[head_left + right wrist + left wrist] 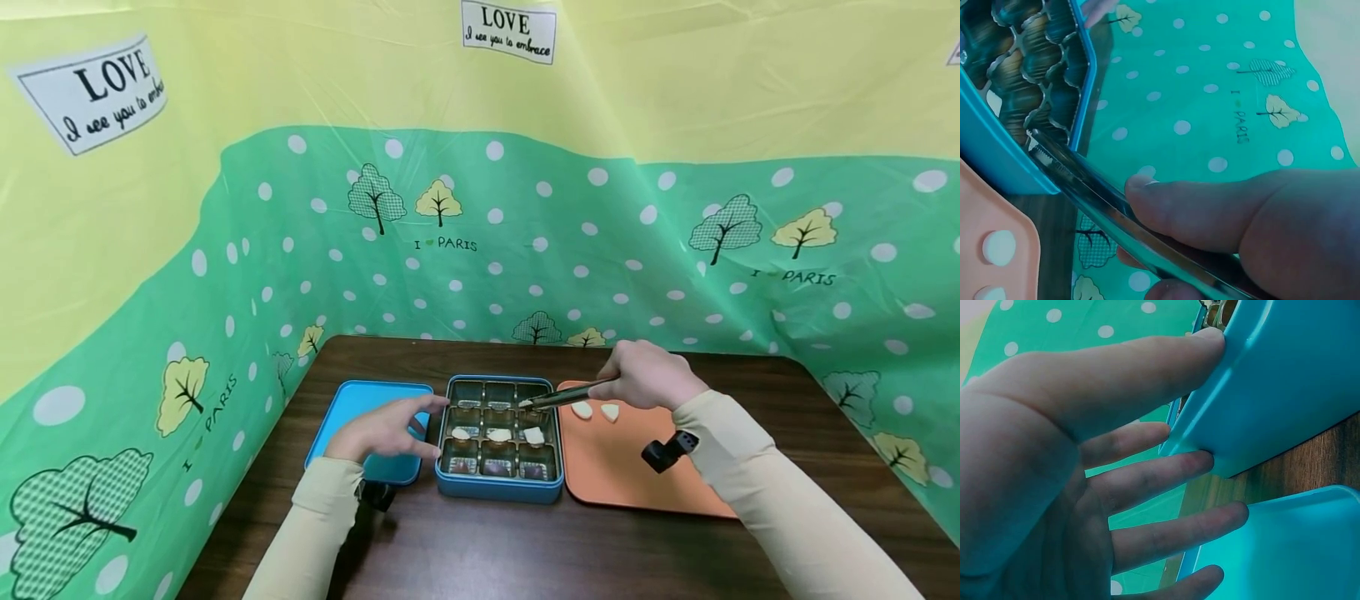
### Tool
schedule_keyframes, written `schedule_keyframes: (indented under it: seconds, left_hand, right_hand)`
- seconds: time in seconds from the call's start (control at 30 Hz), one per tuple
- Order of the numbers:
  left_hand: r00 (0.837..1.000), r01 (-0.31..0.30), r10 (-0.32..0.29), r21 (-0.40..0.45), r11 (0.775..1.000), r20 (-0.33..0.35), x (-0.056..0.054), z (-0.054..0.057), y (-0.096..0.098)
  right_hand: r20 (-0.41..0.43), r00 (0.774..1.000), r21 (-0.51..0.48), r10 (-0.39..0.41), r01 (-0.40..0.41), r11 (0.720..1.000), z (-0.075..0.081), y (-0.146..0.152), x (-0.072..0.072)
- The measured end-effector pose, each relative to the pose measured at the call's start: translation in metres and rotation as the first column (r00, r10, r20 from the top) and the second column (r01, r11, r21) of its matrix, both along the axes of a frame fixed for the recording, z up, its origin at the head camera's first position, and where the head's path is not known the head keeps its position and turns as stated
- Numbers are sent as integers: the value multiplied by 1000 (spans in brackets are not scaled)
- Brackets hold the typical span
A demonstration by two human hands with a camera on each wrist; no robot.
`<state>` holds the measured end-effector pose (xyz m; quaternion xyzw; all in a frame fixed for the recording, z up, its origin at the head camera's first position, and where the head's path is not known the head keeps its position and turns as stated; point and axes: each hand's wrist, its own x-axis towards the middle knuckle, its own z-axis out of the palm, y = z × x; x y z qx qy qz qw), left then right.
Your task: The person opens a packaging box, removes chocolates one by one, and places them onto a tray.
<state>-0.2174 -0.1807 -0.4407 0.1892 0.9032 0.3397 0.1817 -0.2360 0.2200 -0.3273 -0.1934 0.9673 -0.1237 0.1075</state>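
Observation:
A blue box (498,487) with a clear insert of several compartments stands in the middle of the table. White pieces lie in its middle row, among them a white slice (534,436); dark purplish pieces (497,468) show in the front row. My left hand (386,429) is at the box's left side, fingers extended, thumb touching the rim in the left wrist view. My right hand (651,375) grips metal tongs (558,397), their tips over the back right compartment. A small pale bit shows at the tips (1032,141); whether they pinch it, I cannot tell.
Right of the box lies an orange tray (630,467) bearing two white pieces, one a white oval slice (582,410). A blue lid (375,398) lies to the left, partly under my left hand. Behind the wooden table (480,550) hangs a patterned cloth (465,283).

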Motion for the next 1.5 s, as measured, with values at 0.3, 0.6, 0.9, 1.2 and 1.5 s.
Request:
schedule_keyframes:
  seconds: [0.3, 0.6, 0.9, 1.2, 1.5]
  left_hand:
    - [1000, 1, -1, -7, 1000, 1, 0, 0, 0]
    - [1000, 13, -13, -8, 1000, -4, -1, -2, 0]
    - [1000, 11, -11, 9, 1000, -4, 1, -1, 0]
    - [1000, -4, 4, 11, 1000, 5, 2, -4, 0]
    - [1000, -12, 12, 16, 1000, 9, 1, -2, 0]
  right_hand:
    - [10, 999, -131, 32, -30, 991, -8, 21, -2]
    - [58, 998, -228, 13, 1, 974, -15, 39, 2]
    - [68, 998, -260, 2, 15, 966, -12, 48, 6]
    - [63, 998, -297, -11, 29, 955, -5, 65, 14]
    - [39, 997, -229, -72, 79, 970, -2, 101, 26]
